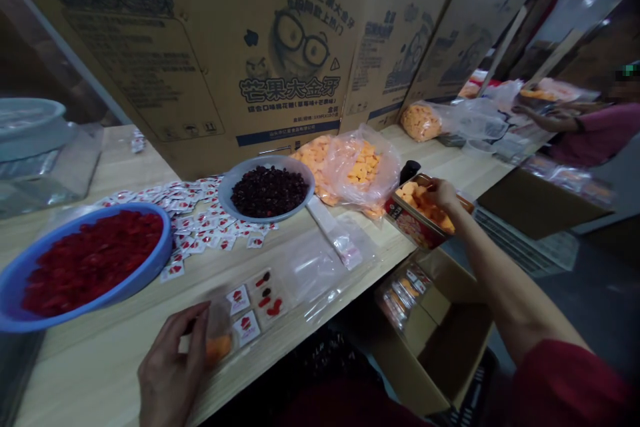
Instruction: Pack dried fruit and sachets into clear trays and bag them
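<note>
Flattened cardboard boxes (200, 47) printed with a cartoon face and Chinese lettering stand upright along the far edge of the tabletop (115, 363). Below the tabletop's near edge sits an open cardboard box (445, 340) with packets inside. Off the tabletop's far right end, a co-worker (585, 137) in a pink shirt reaches both arms toward a tray.

At the tabletop's left end lies a wide blue bowl (95, 260) of red gummies. Toward the tabletop's middle sits a grey bowl (269, 190) of dark berries, with clear bags of orange pieces (350, 173) on the far side. White sachets (200, 220) lie scattered on the tabletop's left half, and flat clear bags (320, 267) lie near its front edge.

The right arm stretches across the tabletop's right end from a red sleeve (565, 380). The right hand (440, 195) bends down over orange pieces (420, 203) in a red printed tray (410, 230), touching them; whether it grips one, I cannot tell. The left hand (173, 363), low at the tabletop's near edge, curls narrowly around a small clear bag (219, 337) with an orange piece at its bottom.
</note>
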Available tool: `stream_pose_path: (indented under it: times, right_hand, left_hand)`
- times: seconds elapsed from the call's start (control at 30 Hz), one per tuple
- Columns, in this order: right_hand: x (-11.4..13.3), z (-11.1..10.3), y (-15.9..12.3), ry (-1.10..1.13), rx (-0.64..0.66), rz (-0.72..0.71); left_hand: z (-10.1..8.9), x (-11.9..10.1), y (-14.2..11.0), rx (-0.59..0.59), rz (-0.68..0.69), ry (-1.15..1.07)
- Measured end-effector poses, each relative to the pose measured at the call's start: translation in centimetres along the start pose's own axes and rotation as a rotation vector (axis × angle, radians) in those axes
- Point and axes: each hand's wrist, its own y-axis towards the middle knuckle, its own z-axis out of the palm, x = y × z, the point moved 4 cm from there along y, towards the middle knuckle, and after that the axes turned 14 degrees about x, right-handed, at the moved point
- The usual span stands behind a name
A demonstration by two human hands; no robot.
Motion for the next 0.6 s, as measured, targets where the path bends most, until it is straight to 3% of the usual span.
stream_pose_path:
  times: [0.13, 0.23, 0.3, 0.43, 0.5, 0.6]
  right_hand:
    - [-0.4, -2.3, -3.1, 0.322, -0.067, -0.013]
    - [3.3, 1.1, -7.2, 0.887, 0.070, -0.147]
    - [8.6, 5.9, -10.7, 1.115, 0.292, -0.244]
    - [22.1, 16.2, -18.6, 1.281, 0.801, -0.387]
    - [28.0, 19.8, -21.8, 1.323, 1.012, -0.465]
    - [34.2, 22.9, -24.4, 1.341, 1.178, -0.588]
  left_hand:
    - [-0.7, 1.3, -0.1, -0.044, -0.080, -0.041]
    - [-0.1, 0.4, 0.7, -0.026, -0.118, -0.188]
    - [0.9, -1.5, 1.5, 0.051, -0.085, -0.344]
    - [2.5, -4.7, 3.7, 0.326, 0.036, -0.621]
    - [2.1, -4.2, 4.4, 0.395, 0.042, -0.691]
    - [0.1, -1.8, 4.2, 0.379, -0.004, -0.746]
